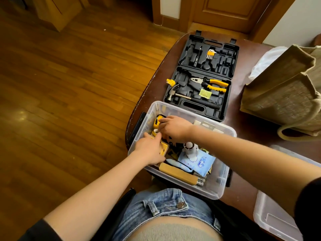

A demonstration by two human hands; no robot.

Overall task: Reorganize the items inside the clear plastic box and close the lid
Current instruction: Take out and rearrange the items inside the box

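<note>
Now both hands are down in the box (173,108), which sits on the table (243,136) by the open tool case (199,79). The left hand (147,150) lies flat by a tan tray (164,148); its fingers look straight and hold nothing I can see. The right hand (173,127) curls at a yellow tool (156,122), but I cannot tell if it really grips it. The tool looks hard and small, so it should be easy to pinch by its sides. A soft blue pack (198,161) will squash, so lay it flat on top. The lid (271,218) waits near the right arm. It is thin and bendy; best to hold it by two edges.
</note>
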